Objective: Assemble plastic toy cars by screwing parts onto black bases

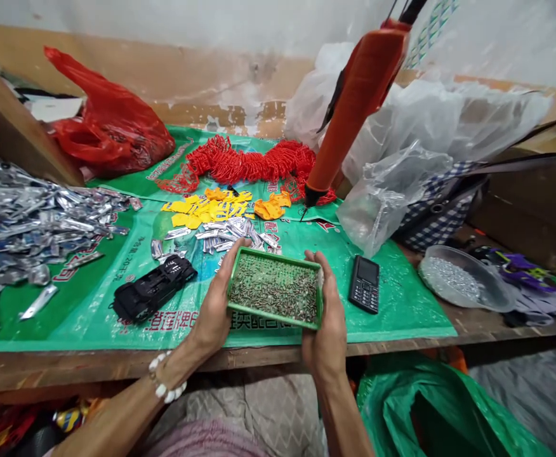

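A shallow green tray tilts between my two hands above the front of the table. Many small dark screws lie spread over its perforated-looking floor. My left hand grips the tray's left side, a white bead bracelet on its wrist. On the opposite side my right hand is closed around the right edge. Left of the tray sits a black plastic toy car part. Behind it are a small heap of silver strips and yellow pieces.
An orange electric screwdriver hangs over the table. Red netting and a red bag lie behind. A large pile of silver pieces covers the left. Rightward are a black phone and a clear bowl; a green sack stands below.
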Demonstrator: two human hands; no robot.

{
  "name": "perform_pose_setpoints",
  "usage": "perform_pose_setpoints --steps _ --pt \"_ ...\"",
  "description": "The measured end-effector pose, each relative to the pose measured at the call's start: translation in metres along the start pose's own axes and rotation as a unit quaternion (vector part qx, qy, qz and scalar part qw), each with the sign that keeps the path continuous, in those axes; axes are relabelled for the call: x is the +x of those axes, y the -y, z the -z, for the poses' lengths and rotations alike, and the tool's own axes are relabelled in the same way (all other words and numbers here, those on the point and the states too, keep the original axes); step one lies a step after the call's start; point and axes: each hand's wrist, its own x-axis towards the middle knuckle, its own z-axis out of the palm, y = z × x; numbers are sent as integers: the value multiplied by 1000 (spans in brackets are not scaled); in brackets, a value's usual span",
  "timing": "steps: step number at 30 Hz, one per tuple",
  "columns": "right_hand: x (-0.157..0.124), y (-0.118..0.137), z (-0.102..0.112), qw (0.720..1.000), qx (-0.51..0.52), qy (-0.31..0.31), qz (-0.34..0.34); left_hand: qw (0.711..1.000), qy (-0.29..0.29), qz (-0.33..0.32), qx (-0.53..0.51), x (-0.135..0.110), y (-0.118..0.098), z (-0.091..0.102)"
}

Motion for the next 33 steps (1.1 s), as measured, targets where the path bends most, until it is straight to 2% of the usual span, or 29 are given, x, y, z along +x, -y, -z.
perform_pose_setpoints --steps 4,7,11,14,18,22,26,33 --pt "-2 1 1 999 -7 -9 -38 1000 11 10 3 0 -1 -2" --pt "0 4 0 1000 3 -2 -16 1000 -10 16 -11 2 -1 -4" --pt "5 6 0 998 -13 -3 -55 999 -14 42 -6 2 -1 -6" --pt "5 3 0 999 0 -4 -49 998 -24 58 -18 -1 -2 -4" --pt "-1 -1 2 996 -1 9 -91 997 -28 73 -2 -8 -2 0" --pt "-7 0 4 998 -12 5 -60 998 -26 55 -3 -12 2 2" --pt "-8 4 7 998 -27 7 -63 999 -18 50 6 -12 4 0" --pt "-7 7 8 998 -33 -9 -48 999 -13 51 -1 -8 -2 -9"
